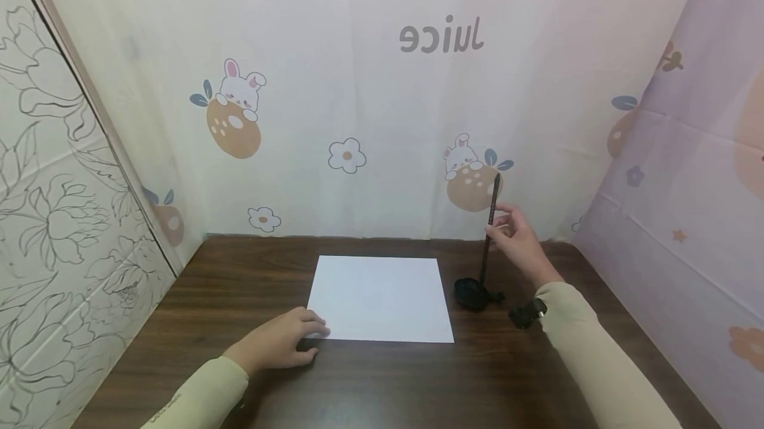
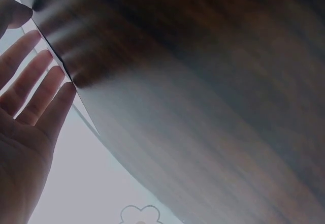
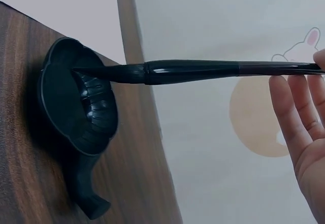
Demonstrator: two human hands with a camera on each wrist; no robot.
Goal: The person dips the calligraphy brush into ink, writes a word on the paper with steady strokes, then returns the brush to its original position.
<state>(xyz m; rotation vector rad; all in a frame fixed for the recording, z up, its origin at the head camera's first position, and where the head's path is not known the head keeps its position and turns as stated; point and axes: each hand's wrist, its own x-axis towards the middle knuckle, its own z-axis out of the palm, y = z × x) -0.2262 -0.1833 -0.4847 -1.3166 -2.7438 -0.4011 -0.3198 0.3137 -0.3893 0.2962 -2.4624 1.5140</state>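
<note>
My right hand (image 1: 514, 238) pinches the dark handle of a calligraphy brush (image 3: 193, 72) between thumb and fingertips. The brush stands nearly upright, its black bristle tip down inside a black, flower-shaped ink dish (image 3: 61, 102) with a short curved handle. Dark liquid lies in the dish. Fingers fairly straight, my left hand (image 1: 280, 341) rests at the near left corner of a blank white sheet of paper (image 1: 382, 300). In the left wrist view the fingertips (image 2: 66, 89) touch down along the tabletop.
The brown wood-grain table (image 1: 370, 389) carries the paper in its middle, with the ink dish just right of it. A pale curtain (image 1: 358, 84) printed with rabbits and fruit hangs behind the far edge. Printed panels flank both sides.
</note>
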